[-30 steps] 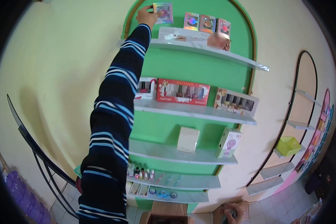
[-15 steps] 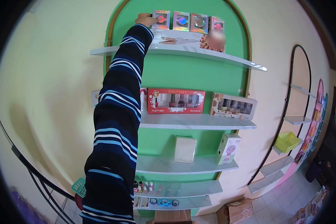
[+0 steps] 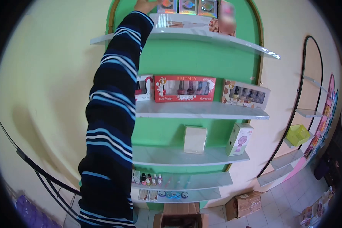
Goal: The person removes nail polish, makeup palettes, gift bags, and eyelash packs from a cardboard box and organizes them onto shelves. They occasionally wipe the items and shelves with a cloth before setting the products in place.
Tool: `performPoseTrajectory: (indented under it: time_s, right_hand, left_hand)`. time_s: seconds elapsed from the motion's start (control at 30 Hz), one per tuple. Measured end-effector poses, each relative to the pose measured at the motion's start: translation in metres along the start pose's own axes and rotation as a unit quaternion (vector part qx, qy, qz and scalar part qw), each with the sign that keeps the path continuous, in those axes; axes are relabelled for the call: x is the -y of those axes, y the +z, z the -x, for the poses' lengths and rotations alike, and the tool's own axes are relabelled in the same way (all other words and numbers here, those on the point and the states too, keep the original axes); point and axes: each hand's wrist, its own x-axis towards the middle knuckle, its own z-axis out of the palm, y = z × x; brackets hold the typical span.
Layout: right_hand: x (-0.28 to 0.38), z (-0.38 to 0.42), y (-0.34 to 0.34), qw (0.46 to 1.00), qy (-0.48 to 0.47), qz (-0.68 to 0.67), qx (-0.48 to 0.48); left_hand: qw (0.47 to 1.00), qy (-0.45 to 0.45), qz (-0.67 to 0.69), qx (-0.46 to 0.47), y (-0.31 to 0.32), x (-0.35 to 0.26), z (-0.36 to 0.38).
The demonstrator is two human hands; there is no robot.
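My left arm, in a dark sleeve with blue and white stripes, reaches up to the top shelf (image 3: 201, 36). There my left hand (image 3: 145, 5), partly cut off by the frame's top edge, has its fingers stretched to the right. Their tips are at the left edge of a shiny holographic box (image 3: 167, 6) with a round emblem, possibly false eyelashes. Beside it stand two similar boxes (image 3: 188, 6) (image 3: 208, 7) and a pinkish, blurred one (image 3: 227, 11). All sit above a long white hair-tool box (image 3: 182, 23). My right hand is out of view.
Below are a red nail polish set (image 3: 184, 88), a beige nail polish set (image 3: 245, 95), a cream box (image 3: 195, 139) and a fan box (image 3: 239, 140). Small polish bottles (image 3: 150, 179) stand lower. Cardboard boxes (image 3: 244, 205) lie on the floor; a green basket (image 3: 298, 135) is at right.
The view has tipped downward, so the shelves appear higher. My left hand has shifted slightly left relative to the holographic box, with less of its fingers over the front.
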Motion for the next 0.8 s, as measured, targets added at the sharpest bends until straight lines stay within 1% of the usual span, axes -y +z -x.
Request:
performPoseTrajectory:
  time_s: [0.03,0.07,0.13,0.17,0.23,0.27,0.3,0.33,0.37,0.4,0.43,0.47,0.5,0.53,0.6,0.63,0.67,0.7,0.73,0.77,0.8]
  right_hand:
    - [0.001,0.0,-0.002,1.0,0.001,-0.002,0.002]
    - [-0.002,0.0,-0.004,1.0,0.005,0.006,0.003]
    - [-0.009,-0.002,-0.008,1.0,-0.006,0.006,0.023]
    - [-0.009,-0.004,-0.009,1.0,0.016,0.011,0.015]
    - [-0.002,-0.007,-0.005,0.999,0.013,0.019,0.033]
    - [0.0,-0.01,-0.004,0.998,0.005,0.027,0.05]
    - [0.0,-0.017,-0.003,0.999,0.003,0.025,0.045]
    - [-0.002,-0.029,0.003,0.997,-0.02,0.026,0.071]
    - [-0.007,-0.03,0.005,0.994,-0.034,0.031,0.098]
    - [-0.01,-0.027,0.011,0.994,-0.032,0.025,0.099]
    - [-0.01,-0.032,0.023,0.993,-0.032,0.012,0.109]
    - [-0.007,-0.032,0.026,0.993,-0.026,0.011,0.117]
    - [-0.01,-0.032,0.031,0.989,-0.053,0.01,0.136]
    - [-0.011,-0.027,0.036,0.986,-0.059,0.007,0.153]
    - [-0.005,-0.015,0.039,0.986,-0.024,0.031,0.16]
    - [-0.012,-0.013,0.035,0.987,-0.028,0.028,0.157]
    - [-0.025,-0.012,0.029,0.991,-0.029,0.014,0.128]
    - [-0.032,-0.013,0.026,0.995,-0.029,0.0,0.101]
    - [-0.031,-0.011,0.025,0.995,-0.031,-0.004,0.097]
    - [-0.029,-0.008,0.022,0.997,-0.022,0.004,0.075]
    - [-0.027,-0.003,0.018,0.998,-0.01,0.012,0.053]
  left_hand:
    - [0.993,0.077,-0.084,-0.031,-0.013,-0.002,0.002]
    - [0.972,0.154,-0.167,-0.06,-0.028,-0.006,0.006]
    - [0.958,0.25,-0.111,-0.085,-0.057,-0.022,0.055]
    - [0.959,0.246,-0.115,-0.084,-0.068,-0.018,0.072]
    - [0.896,0.361,-0.226,-0.124,-0.086,-0.006,0.086]
    - [0.897,0.363,-0.221,-0.122,-0.089,-0.001,0.083]
    - [0.905,0.337,-0.237,-0.106,-0.091,0.004,0.076]
    - [0.909,0.316,-0.253,-0.094,-0.091,0.006,0.068]
    - [0.909,0.319,-0.253,-0.09,-0.089,0.013,0.064]
    - [0.935,0.256,-0.245,-0.004,-0.085,0.017,0.054]
    - [0.95,0.198,-0.229,0.072,-0.08,0.013,0.036]
    - [0.951,0.2,-0.224,0.068,-0.071,0.02,0.025]
    - [0.944,0.178,-0.266,0.086,-0.061,0.024,0.018]
    - [0.933,0.159,-0.307,0.102,-0.052,0.025,0.008]
    - [0.94,0.157,-0.287,0.1,-0.039,0.022,0.012]
    - [0.946,0.153,-0.268,0.097,-0.033,0.02,0.011]
    - [0.947,0.159,-0.263,0.094,-0.029,0.016,0.008]
    - [0.947,0.143,-0.27,0.103,-0.024,0.014,0.005]
    - [0.946,0.126,-0.277,0.114,-0.019,0.012,0.002]
    - [0.946,0.129,-0.274,0.116,-0.016,0.013,-0.002]
    - [0.953,0.13,-0.243,0.129,-0.016,0.016,-0.005]
